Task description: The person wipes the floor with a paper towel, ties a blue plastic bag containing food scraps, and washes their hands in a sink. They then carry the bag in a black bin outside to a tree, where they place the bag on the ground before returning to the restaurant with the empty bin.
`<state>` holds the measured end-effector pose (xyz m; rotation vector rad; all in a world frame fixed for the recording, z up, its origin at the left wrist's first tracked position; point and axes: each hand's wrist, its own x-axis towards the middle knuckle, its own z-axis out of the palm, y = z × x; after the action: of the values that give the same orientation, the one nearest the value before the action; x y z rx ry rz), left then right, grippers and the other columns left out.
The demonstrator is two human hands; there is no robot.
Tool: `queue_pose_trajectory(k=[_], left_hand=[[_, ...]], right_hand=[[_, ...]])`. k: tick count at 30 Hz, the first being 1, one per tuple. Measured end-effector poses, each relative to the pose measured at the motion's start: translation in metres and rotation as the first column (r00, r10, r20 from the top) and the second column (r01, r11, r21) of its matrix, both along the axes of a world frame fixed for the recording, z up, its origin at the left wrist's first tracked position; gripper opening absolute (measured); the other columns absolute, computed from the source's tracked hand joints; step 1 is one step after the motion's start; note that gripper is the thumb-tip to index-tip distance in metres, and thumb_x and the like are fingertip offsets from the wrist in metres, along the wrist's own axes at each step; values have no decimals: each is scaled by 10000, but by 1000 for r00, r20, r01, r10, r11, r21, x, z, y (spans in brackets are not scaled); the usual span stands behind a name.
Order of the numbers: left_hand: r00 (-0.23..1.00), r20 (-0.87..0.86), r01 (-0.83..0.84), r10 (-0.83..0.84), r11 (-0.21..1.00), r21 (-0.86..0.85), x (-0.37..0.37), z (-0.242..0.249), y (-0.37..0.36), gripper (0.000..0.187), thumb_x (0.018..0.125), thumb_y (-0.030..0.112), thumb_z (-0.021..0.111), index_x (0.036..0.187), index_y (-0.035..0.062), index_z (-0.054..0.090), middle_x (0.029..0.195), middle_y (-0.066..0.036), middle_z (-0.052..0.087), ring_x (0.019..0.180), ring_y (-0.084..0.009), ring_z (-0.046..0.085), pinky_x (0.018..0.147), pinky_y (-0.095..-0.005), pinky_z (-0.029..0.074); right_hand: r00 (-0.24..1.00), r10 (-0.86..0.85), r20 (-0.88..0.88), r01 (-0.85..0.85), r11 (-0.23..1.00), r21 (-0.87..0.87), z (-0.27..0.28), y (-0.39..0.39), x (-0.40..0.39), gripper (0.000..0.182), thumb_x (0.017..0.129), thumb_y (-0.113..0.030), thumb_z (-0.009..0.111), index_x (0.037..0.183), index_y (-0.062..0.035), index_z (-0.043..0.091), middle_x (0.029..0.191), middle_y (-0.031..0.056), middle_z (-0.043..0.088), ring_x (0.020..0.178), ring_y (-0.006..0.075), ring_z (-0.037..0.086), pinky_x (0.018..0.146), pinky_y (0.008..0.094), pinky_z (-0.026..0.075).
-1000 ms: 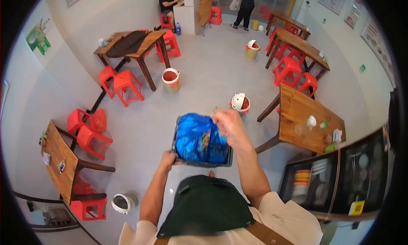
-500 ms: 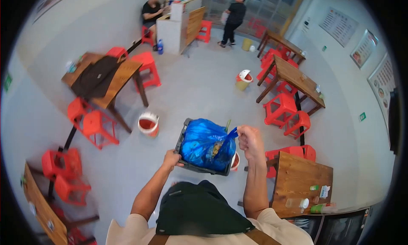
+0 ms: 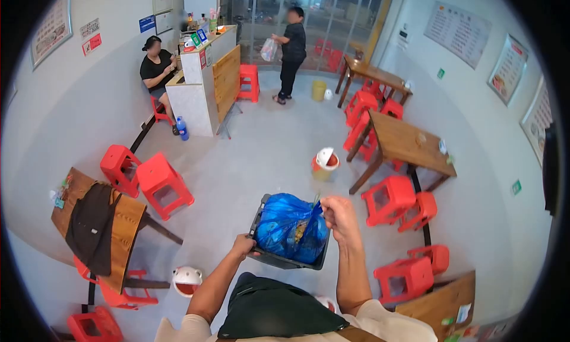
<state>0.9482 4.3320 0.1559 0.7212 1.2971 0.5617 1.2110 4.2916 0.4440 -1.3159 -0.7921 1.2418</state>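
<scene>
It was a small eatery: a counter [image 3: 199, 92] stood near the glass front, wooden tables [image 3: 409, 141] with red stools [image 3: 389, 199] lined the walls on both sides before it, and menu-like boards [image 3: 457, 33] hung on the wall to its right.

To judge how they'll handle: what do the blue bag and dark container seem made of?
The blue bag looks like thin, glossy plastic film, given its creases and highlights. The dark container seems rigid, dull plastic, by its straight, stiff walls; painted metal remains possible.
</scene>
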Motion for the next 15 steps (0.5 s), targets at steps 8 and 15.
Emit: queue_pose_trajectory(k=[8, 15], left_hand=[[996, -1, 90, -90, 994, 68, 98, -13, 285, 375, 715, -98, 561, 1088, -110, 594, 927, -179, 598, 741, -302, 666, 530, -394, 625], [993, -70, 100, -95, 992, 73, 203, 2, 527, 660, 706, -96, 578, 1348, -102, 423, 971, -207, 597, 766, -335, 670, 543, -394, 631]], right_hand=[[992, -127, 16, 126, 991, 36, -5, 250, 93, 228, 813, -137, 598, 610, -95, 503, 499, -91, 300, 393, 25, 224, 374, 222, 147], [965, -250, -78, 249, 968, -16, -9, 454, 189, 206, 799, -115, 606, 613, -84, 522, 504, -83, 332, 388, 28, 246, 371, 226, 150]])
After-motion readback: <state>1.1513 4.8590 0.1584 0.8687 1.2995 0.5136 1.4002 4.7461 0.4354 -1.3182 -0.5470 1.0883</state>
